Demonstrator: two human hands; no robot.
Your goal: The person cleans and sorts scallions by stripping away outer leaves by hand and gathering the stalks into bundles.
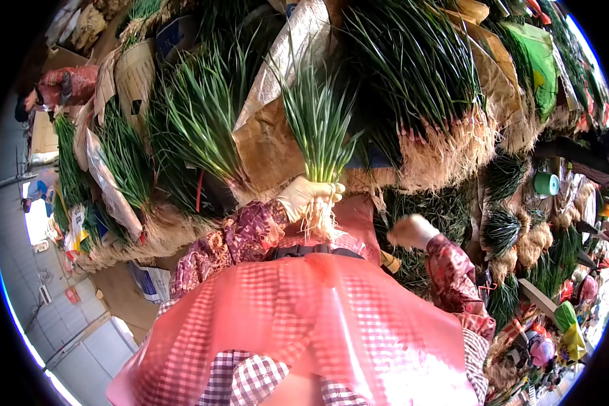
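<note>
My left hand (310,198), in a pale glove, is closed around the lower stalks of a bunch of green onions (321,128). The long leaves point up and away from me, and the pale, stringy roots (319,223) hang below my fist. My right hand (413,232), also in a light glove, is raised to the right of the bunch, apart from it. Motion blurs its fingers, and I cannot make out anything in it. Beyond my hands a large heap of green onions (413,61) lies with its roots toward me.
More green onions (203,115) lie to the left, between brown and white sacking (271,142). Loose green leaves (426,210) cover the ground by my right hand. Tied bundles (504,227) and a green roll (546,183) are at right. People (64,84) are at the far left.
</note>
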